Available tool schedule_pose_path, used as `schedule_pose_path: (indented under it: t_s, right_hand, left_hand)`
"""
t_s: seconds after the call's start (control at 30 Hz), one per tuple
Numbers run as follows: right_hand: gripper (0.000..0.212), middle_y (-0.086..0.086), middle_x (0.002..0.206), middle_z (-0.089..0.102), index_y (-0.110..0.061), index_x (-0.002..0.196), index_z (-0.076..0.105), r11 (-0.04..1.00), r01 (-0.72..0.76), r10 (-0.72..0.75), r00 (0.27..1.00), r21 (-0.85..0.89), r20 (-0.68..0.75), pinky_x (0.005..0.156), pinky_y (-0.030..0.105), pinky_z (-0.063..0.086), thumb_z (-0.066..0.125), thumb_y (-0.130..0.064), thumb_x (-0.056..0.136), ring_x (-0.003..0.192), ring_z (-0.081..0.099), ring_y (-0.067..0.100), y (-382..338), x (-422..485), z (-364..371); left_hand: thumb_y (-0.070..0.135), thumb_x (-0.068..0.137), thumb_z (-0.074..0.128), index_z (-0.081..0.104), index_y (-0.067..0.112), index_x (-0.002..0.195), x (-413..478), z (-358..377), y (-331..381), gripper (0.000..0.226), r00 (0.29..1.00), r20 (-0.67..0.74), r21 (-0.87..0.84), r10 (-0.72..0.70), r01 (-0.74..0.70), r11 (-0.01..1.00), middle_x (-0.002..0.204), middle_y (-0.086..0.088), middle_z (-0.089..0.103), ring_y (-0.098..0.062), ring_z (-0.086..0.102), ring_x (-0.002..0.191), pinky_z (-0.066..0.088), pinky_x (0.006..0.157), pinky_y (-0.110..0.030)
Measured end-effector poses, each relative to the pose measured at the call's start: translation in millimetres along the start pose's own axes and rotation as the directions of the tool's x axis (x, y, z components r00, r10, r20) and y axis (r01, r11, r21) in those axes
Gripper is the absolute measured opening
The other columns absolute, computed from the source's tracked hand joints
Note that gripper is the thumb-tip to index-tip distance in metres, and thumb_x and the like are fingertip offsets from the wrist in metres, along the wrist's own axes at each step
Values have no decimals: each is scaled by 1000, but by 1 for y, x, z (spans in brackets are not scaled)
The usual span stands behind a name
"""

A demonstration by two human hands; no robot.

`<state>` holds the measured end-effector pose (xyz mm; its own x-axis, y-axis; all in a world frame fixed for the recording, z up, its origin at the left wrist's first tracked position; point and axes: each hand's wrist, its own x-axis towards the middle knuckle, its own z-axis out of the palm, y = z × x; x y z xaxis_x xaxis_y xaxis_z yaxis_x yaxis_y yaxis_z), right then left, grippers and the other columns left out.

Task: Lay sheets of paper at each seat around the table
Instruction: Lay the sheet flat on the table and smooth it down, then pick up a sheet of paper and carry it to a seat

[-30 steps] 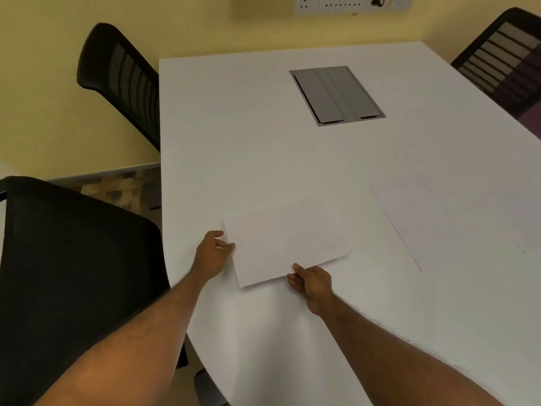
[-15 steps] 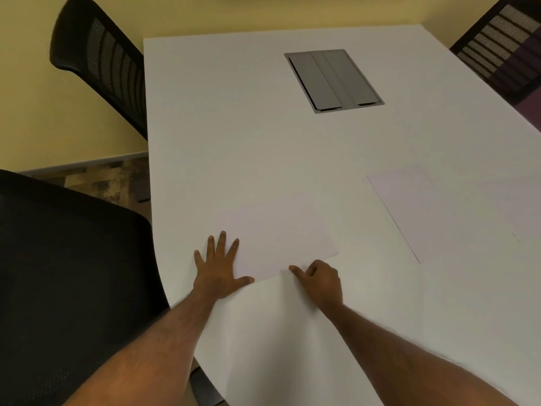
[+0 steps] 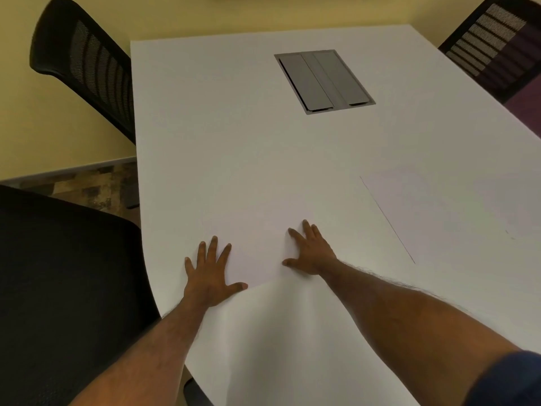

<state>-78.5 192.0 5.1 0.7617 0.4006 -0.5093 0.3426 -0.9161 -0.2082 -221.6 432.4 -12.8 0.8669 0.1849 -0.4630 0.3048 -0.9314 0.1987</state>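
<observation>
Both hands flat, fingers spread, pressing sheet (image 3: 263, 238) onto table (image 3: 222, 127): left hand (image 3: 209, 272) on near-left corner, right hand (image 3: 310, 250) on right edge. A second ago both pinched sheet's near edge, sheet lifted; half a second ago left was already flat, right still at edge. Sheet now lies flat before near black chair (image 3: 58, 288); this seat looks served. Second sheet (image 3: 439, 206) lies well apart to right. Far left chair (image 3: 87, 63) has no sheet before it; likely next.
</observation>
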Motion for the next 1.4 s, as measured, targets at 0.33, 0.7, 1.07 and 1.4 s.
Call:
schedule_pose_path:
  t_s: [0.33,0.7,1.07,1.4]
  right_hand:
    - [96,7,164,-11,-31,155,7,1000,17,-16,999,26,-29,121,47,13,61,-62,82,151,-6,31,4,0,3]
    - [89,3,165,-1,-25,155,13,1000,-11,13,993,14,-121,120,43,18,59,-58,86,151,1,25,54,-46,-15]
    - [86,6,164,6,-23,154,18,994,-109,99,964,-25,-247,118,43,21,60,-56,87,150,7,28,156,-144,-42]
    - [93,7,165,-7,-26,156,6,994,-110,98,961,-30,-259,121,46,9,52,-66,86,151,0,28,281,-219,-46]
  left_hand:
    - [82,74,48,-9,32,154,1,-3,0,110,1000,16,-16,-6,6,1000,160,-1,-28,-28,-21,148,1,115,-64]
    - [79,78,46,-6,30,155,-14,-10,-3,105,1000,-25,-55,-14,12,998,160,-2,-27,-23,-16,150,10,118,-58]
    - [84,74,17,18,25,155,-31,-19,85,100,974,-183,32,132,-128,991,165,-5,7,-22,7,151,9,120,-49]
    - [94,52,-17,9,25,156,-80,0,214,127,967,-230,172,105,-66,983,165,-6,-2,-22,-1,152,0,118,-51]
